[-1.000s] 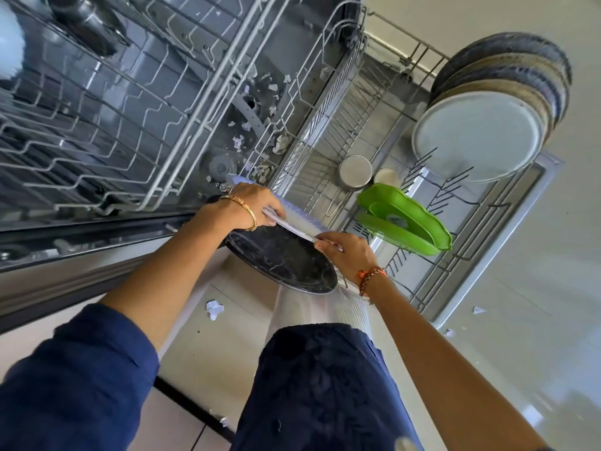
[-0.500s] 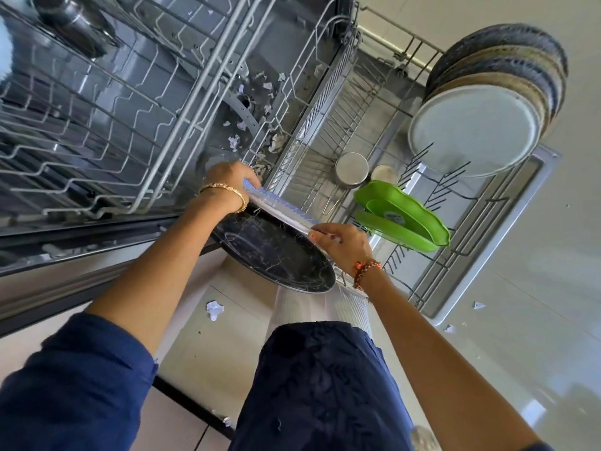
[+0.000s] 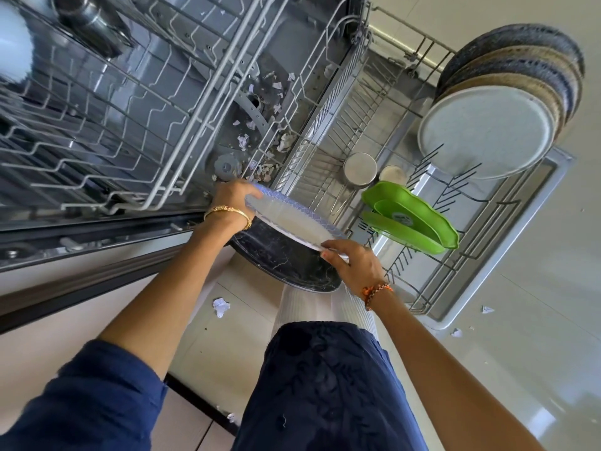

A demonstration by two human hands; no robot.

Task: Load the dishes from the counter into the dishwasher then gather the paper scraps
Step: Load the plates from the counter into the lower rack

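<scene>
Hands grip a blue-rimmed plate [image 3: 289,219] beside the lower rack [image 3: 432,265]. Left hand [image 3: 232,198] fingers curl round its far edge; right hand [image 3: 354,263] pinches the near rim. A black plate [image 3: 283,262] seems to sit just beneath.

pale tiled floor [image 3: 520,369], paper scraps [image 3: 221,307] scattered on it (small, crumpled)

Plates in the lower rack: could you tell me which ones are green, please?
The two scalloped green plates, nearest the right hand; the round plates behind are pale or woven-looking.
</scene>
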